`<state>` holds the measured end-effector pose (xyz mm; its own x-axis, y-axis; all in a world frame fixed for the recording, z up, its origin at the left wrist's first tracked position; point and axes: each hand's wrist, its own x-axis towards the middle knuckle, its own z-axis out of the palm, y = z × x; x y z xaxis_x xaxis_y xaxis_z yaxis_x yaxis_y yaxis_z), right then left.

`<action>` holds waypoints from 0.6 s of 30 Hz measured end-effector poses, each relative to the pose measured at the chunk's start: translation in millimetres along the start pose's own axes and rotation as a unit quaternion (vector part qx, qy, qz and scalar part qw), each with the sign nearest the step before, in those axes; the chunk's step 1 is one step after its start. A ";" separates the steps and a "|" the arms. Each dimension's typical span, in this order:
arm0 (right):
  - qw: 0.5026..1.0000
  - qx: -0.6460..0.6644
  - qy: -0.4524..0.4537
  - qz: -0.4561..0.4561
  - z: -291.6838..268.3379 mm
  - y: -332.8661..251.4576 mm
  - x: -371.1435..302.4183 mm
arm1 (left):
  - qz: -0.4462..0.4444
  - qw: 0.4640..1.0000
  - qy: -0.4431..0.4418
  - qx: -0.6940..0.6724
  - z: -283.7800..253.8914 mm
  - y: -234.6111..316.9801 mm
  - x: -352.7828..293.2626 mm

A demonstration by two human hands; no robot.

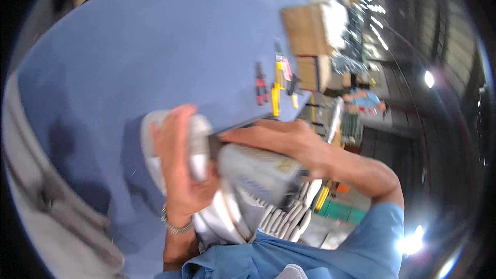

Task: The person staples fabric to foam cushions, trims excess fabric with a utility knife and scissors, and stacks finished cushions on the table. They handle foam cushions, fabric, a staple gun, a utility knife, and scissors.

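Observation:
My left hand (181, 170), with a metal bracelet at its wrist, is closed round a white rounded object (199, 150), with the thumb on its near side. My right hand (284, 139) reaches over a grey boxy object (258, 173) with blue print and grips it from above. A dark part (214, 147) lies between the white object and the grey one. Both are smeared by motion, so their kind and whether they are joined cannot be told. Shiny white material (222, 219) hangs below them, against my body. My right fingertips are partly hidden.
A blue table (170, 46) spreads ahead. Red-handled pliers (261, 85) and a yellow cutter-like tool (277, 93) lie near its right edge. Grey cloth (57, 212) is at the left. Cardboard boxes (305, 31), stacked white curved pieces (287, 219) and another person (364, 101) are to the right.

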<state>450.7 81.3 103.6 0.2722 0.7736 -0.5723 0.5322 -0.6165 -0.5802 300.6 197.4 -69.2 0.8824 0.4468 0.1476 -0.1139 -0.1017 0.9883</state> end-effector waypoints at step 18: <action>0.949 0.204 0.238 0.026 98.2 77.8 -78.0 | -0.091 0.995 0.019 0.019 -21.2 7.1 -23.3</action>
<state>392.1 -41.4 46.2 0.6735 0.6584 -0.3361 0.1794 -0.5866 -0.7897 269.6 205.2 -64.9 0.8690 0.4939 -0.0319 0.0645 -0.0490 0.9967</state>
